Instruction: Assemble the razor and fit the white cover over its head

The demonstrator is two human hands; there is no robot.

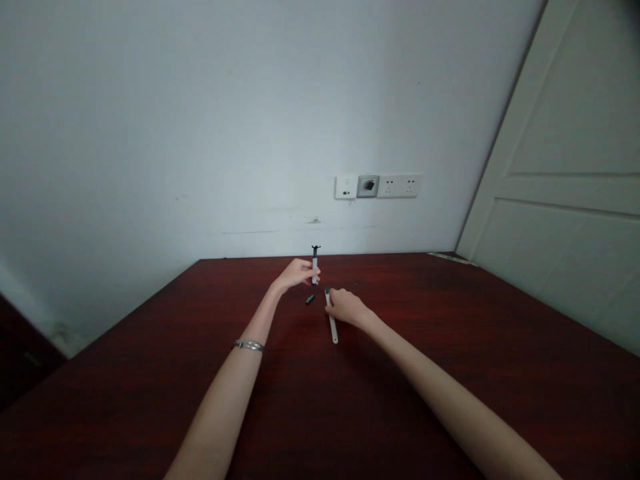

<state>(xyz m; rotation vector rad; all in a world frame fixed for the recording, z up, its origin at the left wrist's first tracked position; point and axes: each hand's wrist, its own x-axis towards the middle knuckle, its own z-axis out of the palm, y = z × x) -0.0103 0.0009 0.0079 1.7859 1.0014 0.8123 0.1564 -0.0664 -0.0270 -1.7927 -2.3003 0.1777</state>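
My left hand (299, 272) pinches a slim white-and-black handled tool (315, 263) and holds it upright. A small forked black piece tops the tool; its exact kind is unclear. To the right, my right hand (346, 306) has its fingers closed on a narrow white strip (333, 327) lying along the table. This strip has a hole at its near end and a dark far end, partly covered by the fingers. Between the hands, a short dark piece (310, 300) lies on the tabletop, touched by neither hand.
The dark red wooden table (320, 413) reaches back to a pale wall (250, 133). Wall sockets (399, 186) sit above its back edge. A white panelled door (575, 187) stands at the right, near a thin strip (453, 258) at the table's back right corner.
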